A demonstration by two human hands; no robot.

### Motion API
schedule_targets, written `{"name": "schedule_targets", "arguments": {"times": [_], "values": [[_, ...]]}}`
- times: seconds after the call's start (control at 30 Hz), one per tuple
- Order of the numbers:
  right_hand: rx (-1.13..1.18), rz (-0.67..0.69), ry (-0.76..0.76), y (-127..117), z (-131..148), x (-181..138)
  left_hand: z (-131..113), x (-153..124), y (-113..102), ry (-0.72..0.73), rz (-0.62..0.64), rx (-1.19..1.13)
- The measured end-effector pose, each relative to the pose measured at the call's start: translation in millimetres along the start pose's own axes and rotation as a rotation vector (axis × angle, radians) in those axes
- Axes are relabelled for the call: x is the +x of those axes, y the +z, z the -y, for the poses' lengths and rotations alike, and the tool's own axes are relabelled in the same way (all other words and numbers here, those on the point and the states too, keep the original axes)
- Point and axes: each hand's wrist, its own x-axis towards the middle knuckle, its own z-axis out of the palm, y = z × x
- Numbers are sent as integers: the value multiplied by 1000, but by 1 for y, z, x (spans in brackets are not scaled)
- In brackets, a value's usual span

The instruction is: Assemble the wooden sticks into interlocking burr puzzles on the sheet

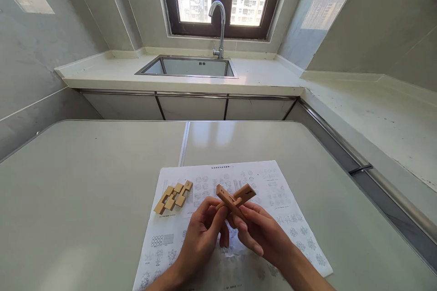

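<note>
Your left hand [201, 236] and right hand [261, 232] both grip two pale notched wooden puzzle bars [235, 196], crossed in an X with dark markings on their faces.

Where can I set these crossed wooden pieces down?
Bare table left of the instruction sheet, and right of it toward the counter edge. The sheet's far right part is free too. Crowded: the loose wooden pieces on the sheet's left, and where both hands hold the crossed wooden pieces.

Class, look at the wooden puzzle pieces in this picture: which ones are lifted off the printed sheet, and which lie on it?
The two crossed pieces are lifted, held between the left hand and right hand. The cluster of pieces lies untouched on the instruction sheet, to their left.
</note>
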Motion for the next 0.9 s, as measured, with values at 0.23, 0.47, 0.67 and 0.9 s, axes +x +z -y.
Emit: {"name": "schedule_targets", "arguments": {"times": [0.23,0.47,0.67,0.9], "values": [[-5,-11,18,1,0,2,-1,1,0,-13,-17,5],[-99,-57,21,2,0,2,-2,0,0,-18,-33,-4],[-523,-406,-266,1,-6,2,-8,4,-12,45,-99,10],[-1414,-275,-616,-5,-7,5,-14,15,-31,92,-273,51]]}}
